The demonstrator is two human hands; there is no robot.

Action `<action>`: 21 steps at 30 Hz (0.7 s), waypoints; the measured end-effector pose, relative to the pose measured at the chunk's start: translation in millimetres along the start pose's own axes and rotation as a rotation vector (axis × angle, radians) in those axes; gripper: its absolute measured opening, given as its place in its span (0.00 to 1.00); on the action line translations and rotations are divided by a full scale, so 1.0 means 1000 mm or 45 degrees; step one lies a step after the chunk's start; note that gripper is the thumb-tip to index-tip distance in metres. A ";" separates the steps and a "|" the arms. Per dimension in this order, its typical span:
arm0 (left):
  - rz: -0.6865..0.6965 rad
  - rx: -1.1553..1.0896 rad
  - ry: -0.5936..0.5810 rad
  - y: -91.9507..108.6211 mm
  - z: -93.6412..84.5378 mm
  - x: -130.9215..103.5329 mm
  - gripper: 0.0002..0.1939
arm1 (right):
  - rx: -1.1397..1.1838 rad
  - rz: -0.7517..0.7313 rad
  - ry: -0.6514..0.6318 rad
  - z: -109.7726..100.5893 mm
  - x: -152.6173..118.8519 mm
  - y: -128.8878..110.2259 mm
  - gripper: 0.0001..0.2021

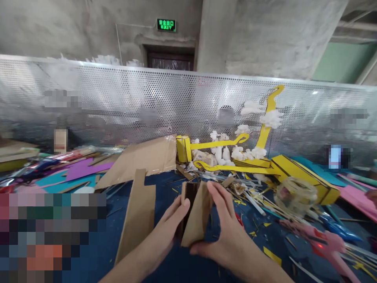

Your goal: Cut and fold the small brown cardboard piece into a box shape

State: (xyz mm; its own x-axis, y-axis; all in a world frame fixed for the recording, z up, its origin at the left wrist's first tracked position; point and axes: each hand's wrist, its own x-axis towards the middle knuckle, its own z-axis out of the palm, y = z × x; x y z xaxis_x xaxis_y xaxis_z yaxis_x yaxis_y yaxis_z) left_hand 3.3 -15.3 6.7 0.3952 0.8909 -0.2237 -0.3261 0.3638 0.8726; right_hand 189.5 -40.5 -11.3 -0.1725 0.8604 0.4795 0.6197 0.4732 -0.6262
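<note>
A small folded cardboard box (198, 220) with an open, dark inside stands between my two hands in the middle of the view. My left hand (171, 224) grips its left wall, thumb on the near edge. On the other side, my right hand (225, 224) holds the right panel between fingertips at the top and thumb at the bottom. Left of my left hand lies a long, notched cardboard strip (138, 212) on the blue tabletop (114, 236). Beyond the box, yellow paper-covered pieces (218, 144) with curled ends lie among white fluffy tufts (219, 155).
A pink glue gun (321, 239) with a red light lies at the right, near a clear tape roll (296, 195). Thin sticks and yellow scraps litter that side. A large cardboard sheet (144, 157) leans toward the perforated metal screen (123, 102). Purple paper (85, 169) lies left.
</note>
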 end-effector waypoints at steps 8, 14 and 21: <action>-0.048 -0.107 -0.024 0.010 -0.003 0.004 0.36 | 0.618 0.339 0.201 -0.010 0.015 0.010 0.23; -0.027 -0.152 -0.078 0.009 -0.012 0.009 0.37 | 0.319 0.128 0.628 -0.025 0.007 -0.004 0.10; 0.133 -0.193 -0.124 0.008 -0.001 0.002 0.35 | -0.271 -0.545 -0.058 0.002 -0.004 0.000 0.33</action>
State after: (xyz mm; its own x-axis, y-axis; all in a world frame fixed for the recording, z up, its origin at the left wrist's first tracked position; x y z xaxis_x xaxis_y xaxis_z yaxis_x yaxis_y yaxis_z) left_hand 0.9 -10.7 12.8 0.4312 0.8981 -0.0863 -0.4921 0.3143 0.8118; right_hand 188.9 -43.4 -14.9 -0.4769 0.6067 0.6360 0.6281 0.7414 -0.2363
